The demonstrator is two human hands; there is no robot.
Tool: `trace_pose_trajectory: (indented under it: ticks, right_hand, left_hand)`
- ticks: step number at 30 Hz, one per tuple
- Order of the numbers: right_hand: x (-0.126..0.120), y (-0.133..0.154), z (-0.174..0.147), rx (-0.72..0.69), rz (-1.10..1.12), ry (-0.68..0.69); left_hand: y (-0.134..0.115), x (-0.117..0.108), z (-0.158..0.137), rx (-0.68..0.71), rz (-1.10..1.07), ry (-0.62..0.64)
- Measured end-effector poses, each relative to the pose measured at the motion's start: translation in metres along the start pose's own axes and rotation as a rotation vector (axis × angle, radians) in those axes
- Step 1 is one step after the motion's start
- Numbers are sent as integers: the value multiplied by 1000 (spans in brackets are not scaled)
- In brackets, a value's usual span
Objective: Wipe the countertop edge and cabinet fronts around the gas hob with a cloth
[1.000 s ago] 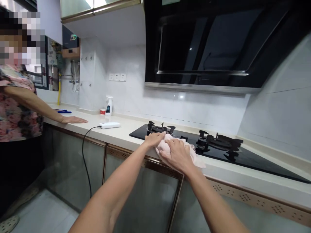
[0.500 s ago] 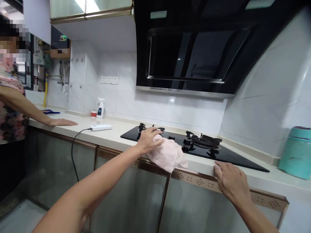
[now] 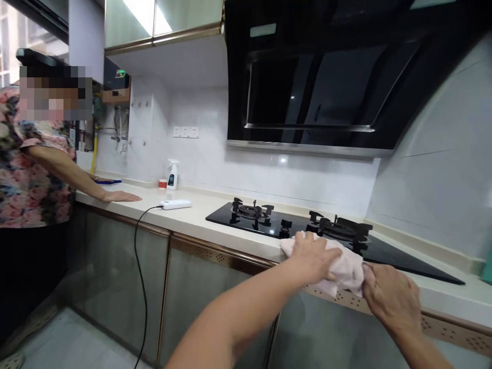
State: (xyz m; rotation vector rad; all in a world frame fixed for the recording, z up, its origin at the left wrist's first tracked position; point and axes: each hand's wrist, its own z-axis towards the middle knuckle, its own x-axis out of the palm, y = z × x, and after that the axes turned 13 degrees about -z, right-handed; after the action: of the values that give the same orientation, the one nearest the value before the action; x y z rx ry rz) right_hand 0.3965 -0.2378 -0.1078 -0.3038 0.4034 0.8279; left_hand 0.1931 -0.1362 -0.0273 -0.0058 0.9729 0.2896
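Note:
A pale pink cloth (image 3: 348, 269) lies bunched over the counter's front edge, overlapping the front of the black gas hob (image 3: 265, 225). My left hand (image 3: 313, 259) presses on the cloth from above, its fingers curled over it. At the cloth's right end, my right hand (image 3: 394, 297) has its thumb and forefinger closed on the fabric; its other fingers are partly hidden. Just behind the cloth stand the right burner (image 3: 340, 228) with its black pan supports and a control knob (image 3: 285, 228). The left burner (image 3: 251, 210) sits farther left.
A co-worker's hand (image 3: 123, 197) rests flat on the counter (image 3: 230, 238) at left. Near it lie a white device (image 3: 175, 204) with a hanging black cable (image 3: 139, 271), a spray bottle (image 3: 172, 175) and a red cup (image 3: 163, 183). A black range hood (image 3: 307, 87) overhangs the hob.
My left hand and the cloth have slid right along the counter edge. My right hand has gone from resting on the edge to gripping the cloth. The view has shifted slightly.

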Motion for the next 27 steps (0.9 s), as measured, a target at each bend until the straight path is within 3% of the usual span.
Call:
trace_pose_trajectory:
  ticks: [3,6,12,19,24,27]
  right_hand:
    - [3,-8,-4,-62,-20,-49]
    - [4,-14,-4,-81,6,-57]
    - [7,-21,-1,-126,109,6]
    - [3,-17,0,-140,69,-46]
    - [-4,-10,0,-168,3,-115]
    - [-6,-4,-2,-144,-43,-132]
  left_hand:
    - [8,-1,-7,-27,2,2]
    - [35,-15,-30,-66,27,34]
    - [128,-57,-112,-204,99,-12]
    - [239,-116,-210,-441,232,3]
    - [293,-158,-264,-610,286,100]
    - [308,-174,-279,-759,342,173]
